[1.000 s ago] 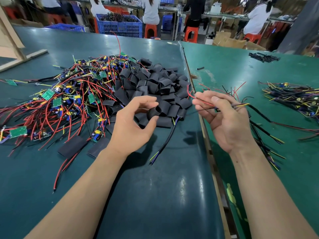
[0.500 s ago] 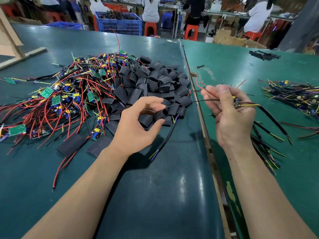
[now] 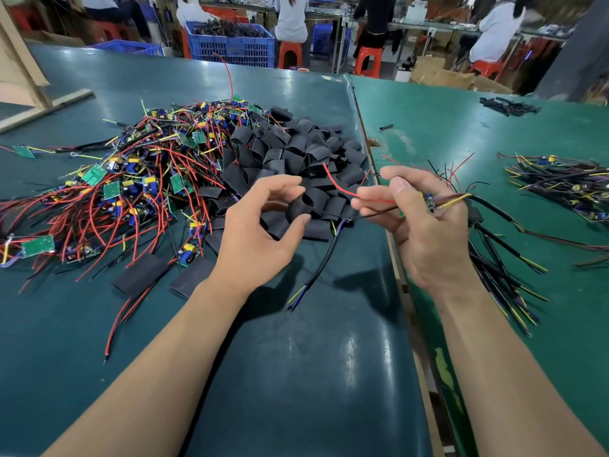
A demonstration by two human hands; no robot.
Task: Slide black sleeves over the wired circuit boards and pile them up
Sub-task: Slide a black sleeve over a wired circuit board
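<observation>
We pinch a black sleeve (image 3: 301, 206) in our left hand (image 3: 260, 235), its mouth facing right. Our right hand (image 3: 425, 225) pinches the board (image 3: 428, 202) and wires (image 3: 342, 189), aiming them leftward, probably to thread through.

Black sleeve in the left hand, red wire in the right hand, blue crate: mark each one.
Black sleeve (image 3: 301, 206), head view, on its open round mouth.
Red wire (image 3: 339, 188), head view, on the free curved stretch.
Blue crate (image 3: 232, 49), head view, on its front wall.
</observation>
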